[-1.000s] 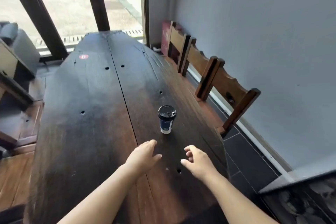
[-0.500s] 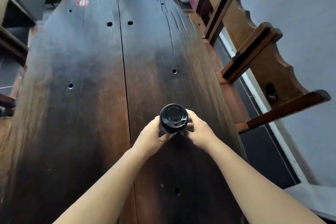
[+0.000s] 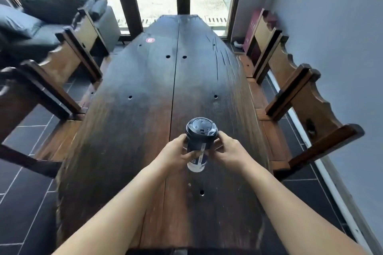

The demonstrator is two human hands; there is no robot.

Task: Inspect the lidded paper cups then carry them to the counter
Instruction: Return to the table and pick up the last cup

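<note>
A dark blue paper cup (image 3: 199,147) with a black plastic lid and a white base is held over the long dark wooden table (image 3: 145,109), near its middle seam. My left hand (image 3: 178,154) grips the cup's left side with the fingers wrapped across its front. My right hand (image 3: 228,151) grips the right side just under the lid. The cup leans slightly, with its lid toward the far end. I cannot tell whether its base touches the table. Only this one cup is in view.
Wooden chairs line both sides: two on the right (image 3: 306,97) against the grey wall, two on the left (image 3: 68,54). A dark sofa (image 3: 41,18) stands at the far left. Tall windows close the far end. A red number sticker (image 3: 150,40) marks the tabletop.
Both hands went from hovering open before the cup to closing on it from either side. The view has since pulled back and centred on the table, and the cup now shows more of its side.
</note>
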